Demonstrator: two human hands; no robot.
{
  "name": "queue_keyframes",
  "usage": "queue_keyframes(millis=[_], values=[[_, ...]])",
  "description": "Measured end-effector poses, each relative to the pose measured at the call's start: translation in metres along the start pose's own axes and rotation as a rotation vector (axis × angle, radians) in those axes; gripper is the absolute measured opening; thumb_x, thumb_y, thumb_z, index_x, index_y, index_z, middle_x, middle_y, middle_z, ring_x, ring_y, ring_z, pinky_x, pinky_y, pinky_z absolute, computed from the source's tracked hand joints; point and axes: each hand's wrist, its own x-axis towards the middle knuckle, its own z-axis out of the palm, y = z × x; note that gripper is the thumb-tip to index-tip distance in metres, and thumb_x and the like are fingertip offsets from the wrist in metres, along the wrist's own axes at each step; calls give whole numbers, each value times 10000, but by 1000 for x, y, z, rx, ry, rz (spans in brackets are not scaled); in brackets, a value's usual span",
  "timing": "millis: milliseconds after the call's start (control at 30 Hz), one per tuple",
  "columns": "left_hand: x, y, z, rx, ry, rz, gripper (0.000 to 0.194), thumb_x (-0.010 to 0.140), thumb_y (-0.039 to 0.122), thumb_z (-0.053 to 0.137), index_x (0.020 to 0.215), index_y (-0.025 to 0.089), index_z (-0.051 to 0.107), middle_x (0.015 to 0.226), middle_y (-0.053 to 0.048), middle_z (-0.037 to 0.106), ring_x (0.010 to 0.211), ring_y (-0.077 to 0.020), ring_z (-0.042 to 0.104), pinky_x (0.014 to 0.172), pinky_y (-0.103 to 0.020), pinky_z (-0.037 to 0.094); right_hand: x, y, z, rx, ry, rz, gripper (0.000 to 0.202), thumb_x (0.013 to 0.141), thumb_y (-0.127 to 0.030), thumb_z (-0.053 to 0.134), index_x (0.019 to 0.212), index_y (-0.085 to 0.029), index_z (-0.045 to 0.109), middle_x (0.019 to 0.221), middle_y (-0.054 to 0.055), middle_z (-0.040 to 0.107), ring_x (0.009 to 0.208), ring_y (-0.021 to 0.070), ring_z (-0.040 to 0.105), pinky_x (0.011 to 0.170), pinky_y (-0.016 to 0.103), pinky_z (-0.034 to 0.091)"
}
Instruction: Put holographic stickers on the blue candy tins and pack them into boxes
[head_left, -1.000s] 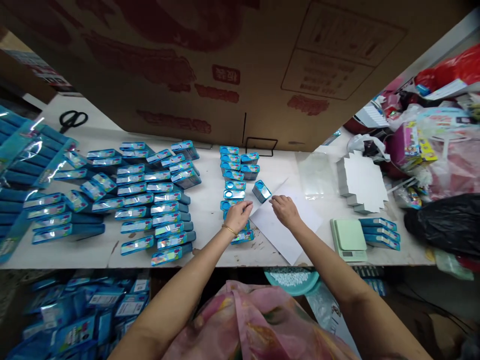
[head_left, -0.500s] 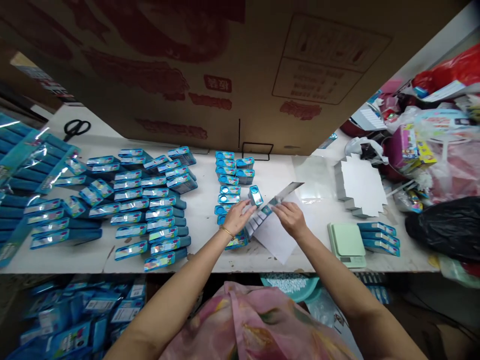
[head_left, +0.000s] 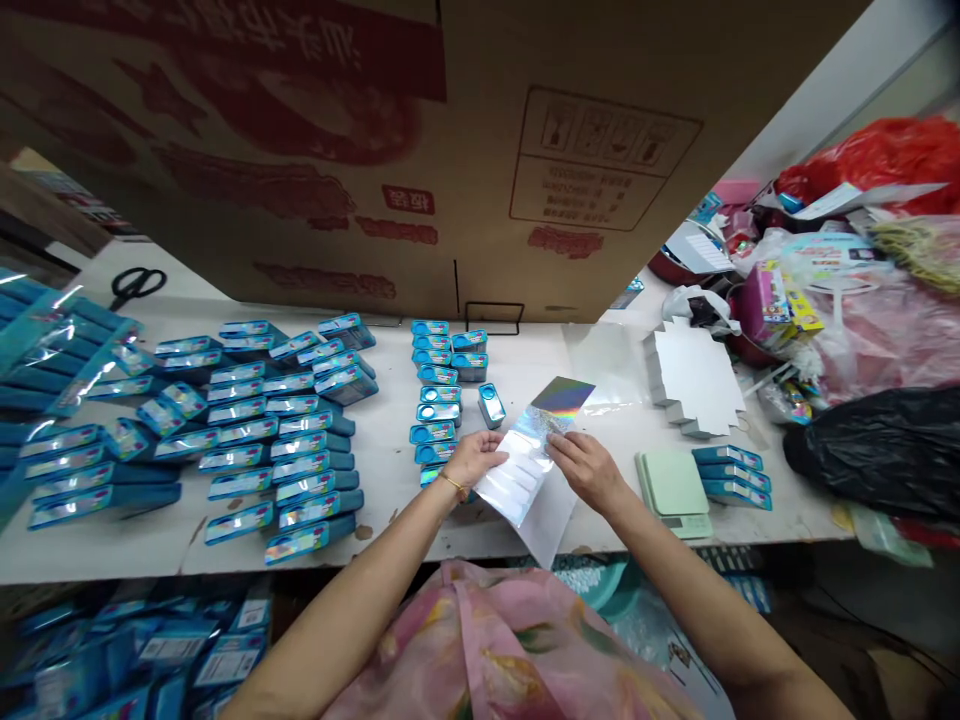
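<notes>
In the head view, fingers of the left hand (head_left: 474, 460) pinch the sheet (head_left: 517, 475) near the worktop's (head_left: 397, 410) front edge; the right hand's (head_left: 589, 470) touch it, grip unclear. Work looks midway; which boxes (head_left: 311, 470) are finished, I cannot tell.

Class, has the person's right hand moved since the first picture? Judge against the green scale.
Yes: the right hand has moved rightward and nearer the front of the table, closer to the green scale.
</notes>
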Motion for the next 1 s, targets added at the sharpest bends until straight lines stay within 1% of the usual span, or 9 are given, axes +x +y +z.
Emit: queue_keyframes(millis=[133, 267, 433, 567, 667, 767, 833, 900, 1000], values=[[5, 2, -1, 14, 66, 111, 339, 465, 233, 720, 763, 126, 599, 697, -22, 645, 631, -136, 576, 633, -273, 445, 19, -4, -9, 31, -162, 143, 276, 824, -119, 403, 1036, -182, 568, 975, 79, 596, 805, 178, 496, 660, 310, 379], [2, 5, 5, 70, 47, 143, 319, 487, 254, 714, 764, 121, 630, 728, -31, 656, 651, -141, 575, 627, -266, 446, 46, -11, 5, 38, -217, 65, 296, 850, -225, 413, 1125, -200, 520, 1010, 81, 572, 812, 186, 473, 670, 317, 356], [-10, 7, 11, -37, 2, 37, 374, 472, 278, 739, 789, 109, 635, 724, -40, 656, 610, -136, 573, 586, -263, 446, 38, -8, 29, 59, -131, -71, 284, 866, -186, 376, 1101, -131, 525, 1041, 90, 573, 836, 180, 467, 685, 308, 365], [-4, 2, 9, -88, -20, -25, 384, 466, 272, 739, 797, 110, 632, 711, -39, 655, 596, -140, 577, 580, -270, 451, 20, -9, 25, 85, -73, -51, 224, 851, -147, 392, 990, -130, 567, 1043, 84, 578, 845, 173, 480, 692, 298, 372], [14, -6, 3, 39, 49, 32, 318, 487, 245, 714, 771, 123, 638, 698, -31, 649, 612, -147, 576, 610, -285, 455, 19, -20, -1, 126, -108, 111, 175, 836, -156, 410, 868, -152, 582, 963, 76, 593, 825, 173, 491, 701, 302, 376], [29, -9, -2, 276, 180, 169, 285, 476, 195, 707, 750, 142, 649, 709, -33, 644, 695, -179, 581, 695, -317, 451, 30, -38, -33, 260, -109, 394, 156, 815, -156, 414, 819, -160, 570, 867, 70, 589, 793, 159, 506, 700, 283, 391], [27, -9, -5, 347, 251, 293, 287, 492, 220, 705, 768, 157, 655, 796, -48, 646, 816, -202, 571, 780, -328, 428, 39, -49, -44, 397, -93, 580, 146, 788, -155, 424, 773, -165, 569, 792, 47, 582, 704, 132, 513, 648, 254, 399], [13, -7, -10, 254, 265, 334, 291, 581, 333, 658, 812, 157, 651, 873, -68, 640, 885, -201, 555, 819, -325, 411, 48, -57, -40, 557, -82, 767, 133, 757, -176, 450, 712, -172, 576, 708, 16, 572, 605, 108, 502, 580, 232, 393], [-22, -4, -26, -57, 155, 181, 427, 706, 493, 500, 890, 127, 621, 879, -96, 638, 822, -174, 574, 753, -317, 438, 61, -69, -13, 851, -68, 1069, 137, 718, -243, 487, 662, -168, 587, 559, -21, 536, 494, 92, 476, 484, 212, 369]])
